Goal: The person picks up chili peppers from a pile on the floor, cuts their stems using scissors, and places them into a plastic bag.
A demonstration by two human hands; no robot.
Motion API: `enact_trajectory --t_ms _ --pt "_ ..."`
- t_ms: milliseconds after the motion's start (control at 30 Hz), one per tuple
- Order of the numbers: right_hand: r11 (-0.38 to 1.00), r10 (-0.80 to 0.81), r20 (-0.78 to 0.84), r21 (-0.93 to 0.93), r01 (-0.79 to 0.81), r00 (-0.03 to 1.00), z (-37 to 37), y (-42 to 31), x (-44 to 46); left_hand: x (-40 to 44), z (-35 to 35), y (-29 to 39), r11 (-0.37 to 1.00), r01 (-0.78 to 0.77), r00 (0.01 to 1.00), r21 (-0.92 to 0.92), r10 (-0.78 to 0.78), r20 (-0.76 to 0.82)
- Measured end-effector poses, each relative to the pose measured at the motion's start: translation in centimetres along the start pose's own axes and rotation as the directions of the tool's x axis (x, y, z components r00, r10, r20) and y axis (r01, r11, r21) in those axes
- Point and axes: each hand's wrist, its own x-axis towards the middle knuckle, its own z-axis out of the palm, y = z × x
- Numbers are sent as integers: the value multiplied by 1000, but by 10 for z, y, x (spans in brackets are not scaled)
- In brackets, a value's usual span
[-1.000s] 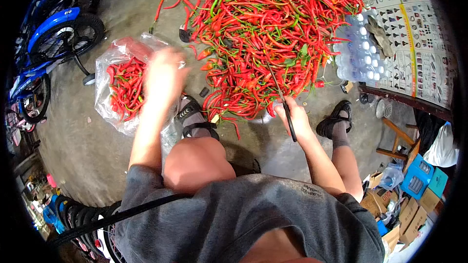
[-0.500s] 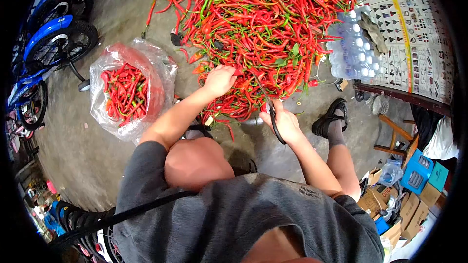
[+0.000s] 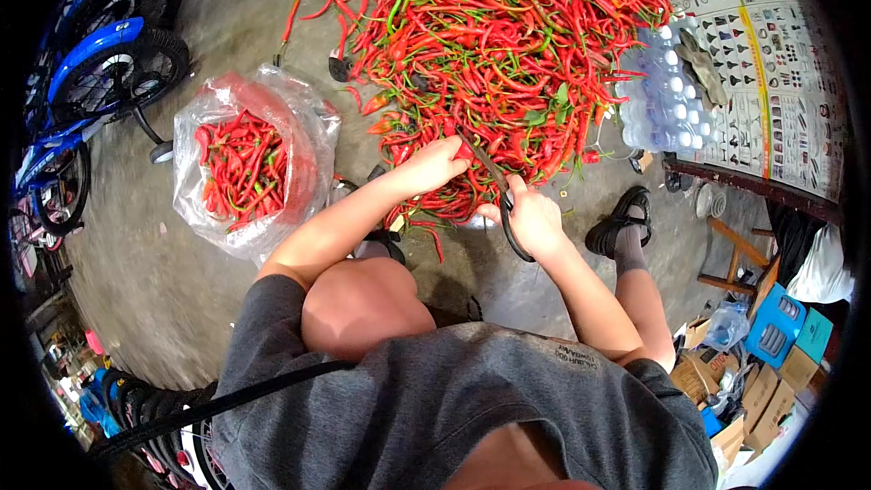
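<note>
A large heap of red chili peppers [image 3: 508, 45], with green stems and a few green ones among them, lies on the floor in front of me. My left hand [image 3: 435, 166] is closed at the near edge of the heap, pinching a red chili pepper [image 3: 464, 151]. Close beside it, my right hand [image 3: 531, 220] grips a pair of dark scissors [image 3: 487, 164] by the handles. The scissor blades point up and left towards the pinched pepper. To my left stands a clear plastic bag [image 3: 308, 141], open at the top, with loose red peppers inside.
Shrink-wrapped water bottles [image 3: 662, 95] stand right of the heap, beside a printed chart [image 3: 780, 63]. Blue bicycles [image 3: 104, 54] line the left side. Cardboard boxes [image 3: 762, 404] and a wooden stool [image 3: 739, 259] are at the lower right.
My left hand has moved right and slightly down, bringing the pepper up to the scissor blades. The right hand stays nearly in place with the scissors.
</note>
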Motion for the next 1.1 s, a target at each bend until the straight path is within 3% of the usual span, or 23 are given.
enact_trajectory --t_ms 33,67,133,233,267,300,367,467,633,700,733,767,833,933,1000,1100 --pt "1000 -3 2 -2 3 1000 4 1 0 0 1 -3 1000 2 1000 -2 -2 -3" --pt "999 -27 -19 17 27 999 10 4 0 0 3 -5 945 116 985 -307 -69 160" --pt "996 -55 -37 68 58 998 17 6 -3 0 4 -9 787 263 940 -559 -79 332" --pt "980 26 -21 197 -22 999 23 13 -5 -3 4 -20 788 230 970 -571 -135 204" --pt "980 28 -18 197 -24 999 26 17 -7 8 12 -55 948 168 986 -270 -165 33" --pt "974 40 -41 224 -30 998 28 23 -7 11 9 -67 966 225 961 -124 -241 -134" --pt "967 56 -65 252 -38 996 28 30 -8 21 -1 -102 945 297 904 -140 -325 -277" --pt "963 65 -78 267 -42 995 24 33 -9 21 -14 -93 874 470 860 121 -424 -284" --pt "960 23 -89 279 3 996 28 28 -7 32 1 -84 819 561 792 125 -486 -370" --pt "961 -15 -122 273 48 992 29 26 -6 42 2 -114 818 534 786 -216 -574 -231" --pt "960 -37 -141 268 74 989 30 25 -7 55 21 -150 825 445 775 -350 -550 -311" --pt "959 -58 -159 264 99 986 31 24 -7 57 25 -153 825 444 775 -350 -550 -312" --pt "957 -67 -154 268 107 986 28 21 -5 58 30 -146 667 269 737 -695 -607 -297" --pt "954 -78 -141 277 115 987 26 17 -1 47 33 -112 601 246 793 -760 -576 -200" --pt "952 -83 -132 283 118 988 26 14 0 34 23 -61 475 370 744 -798 -666 -52" --pt "968 -53 -19 243 56 998 21 11 0 34 32 -58 526 318 800 -789 -595 -74"
